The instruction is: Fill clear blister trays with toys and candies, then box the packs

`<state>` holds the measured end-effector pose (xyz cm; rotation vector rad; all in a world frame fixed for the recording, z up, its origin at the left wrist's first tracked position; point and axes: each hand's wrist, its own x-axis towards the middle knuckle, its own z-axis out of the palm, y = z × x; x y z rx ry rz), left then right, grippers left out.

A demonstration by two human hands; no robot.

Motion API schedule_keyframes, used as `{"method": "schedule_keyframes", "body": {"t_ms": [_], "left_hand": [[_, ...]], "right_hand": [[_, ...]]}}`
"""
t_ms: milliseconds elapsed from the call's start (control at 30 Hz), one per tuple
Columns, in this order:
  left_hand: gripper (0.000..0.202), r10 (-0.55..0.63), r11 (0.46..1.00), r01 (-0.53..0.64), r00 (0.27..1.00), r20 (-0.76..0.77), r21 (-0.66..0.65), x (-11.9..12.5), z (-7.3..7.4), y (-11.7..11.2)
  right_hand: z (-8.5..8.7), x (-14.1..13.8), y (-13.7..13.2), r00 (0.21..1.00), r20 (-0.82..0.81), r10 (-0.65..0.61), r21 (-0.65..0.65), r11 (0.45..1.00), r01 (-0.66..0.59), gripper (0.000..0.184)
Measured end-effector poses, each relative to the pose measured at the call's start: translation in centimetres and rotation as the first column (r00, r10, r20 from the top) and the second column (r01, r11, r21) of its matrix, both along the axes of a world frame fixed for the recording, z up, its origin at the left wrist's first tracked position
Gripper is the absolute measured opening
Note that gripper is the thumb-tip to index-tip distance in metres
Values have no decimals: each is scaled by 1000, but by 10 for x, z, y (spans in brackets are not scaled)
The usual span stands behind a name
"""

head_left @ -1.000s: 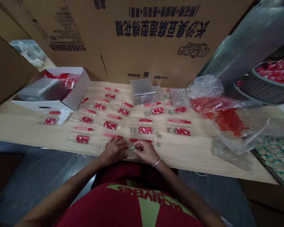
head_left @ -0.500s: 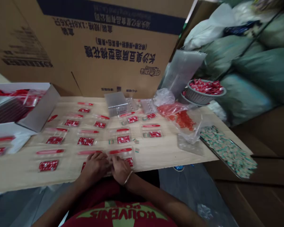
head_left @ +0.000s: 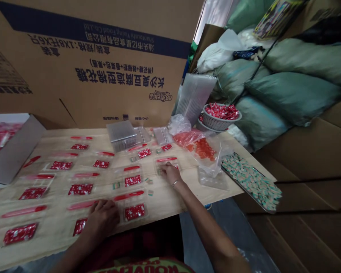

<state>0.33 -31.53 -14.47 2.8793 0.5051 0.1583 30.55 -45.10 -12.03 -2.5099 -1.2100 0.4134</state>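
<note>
My left hand [head_left: 104, 217] is curled down over a clear plastic tray near the table's front edge. A red spotted packet [head_left: 79, 226] shows beside its wrist, and a red pen-shaped stick [head_left: 83, 204] lies behind the hand. Whatever its fingers hold, if anything, is hidden. Farther back and to the right, my right hand [head_left: 171, 175] pinches down at another clear tray [head_left: 156, 163], which carries a red stick [head_left: 166, 159] and a partly covered red packet. What lies between those fingertips cannot be made out. Small green-and-white pieces [head_left: 149, 181] lie between the hands.
Several more filled trays [head_left: 81, 189] are spread across the wooden table [head_left: 182, 193]. Behind them stand stacked clear trays [head_left: 122, 136] and a large carton [head_left: 116, 98]. A bag of orange pieces [head_left: 201, 149], a basket of red packets [head_left: 221, 117] and a tray of small pieces [head_left: 252, 182] are right.
My hands have come apart. The right has moved right and away from me to a farther tray, while the left stays by the front row. The view has shifted to the right.
</note>
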Motion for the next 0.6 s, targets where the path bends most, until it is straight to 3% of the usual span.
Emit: {"method": "schedule_keyframes", "body": {"t_ms": [133,233,300,400,500,600], "left_hand": [[12,54,995,-54,999,1,-81,2,11,-2],[10,67,987,-63,998,20,-148,23,28,-3],[15,57,989,-54,998,23,-139,52,39,-5],[20,-56,994,51,997,-55,-97,109,49,-8],[22,-192,980,178,963,-189,-87,160,47,-11],[22,-232,970,206,945,-230,-130,187,39,-12]], "right_hand": [[2,13,14,999,-6,45,-63,997,-45,22],[5,6,11,998,9,68,-79,995,-68,15],[6,-5,8,996,20,92,-73,993,-90,18],[2,-30,9,989,4,148,-92,985,-147,22],[-7,-53,14,991,-16,133,-140,981,-134,25],[-13,-60,14,998,-10,67,-158,985,-67,26]]}}
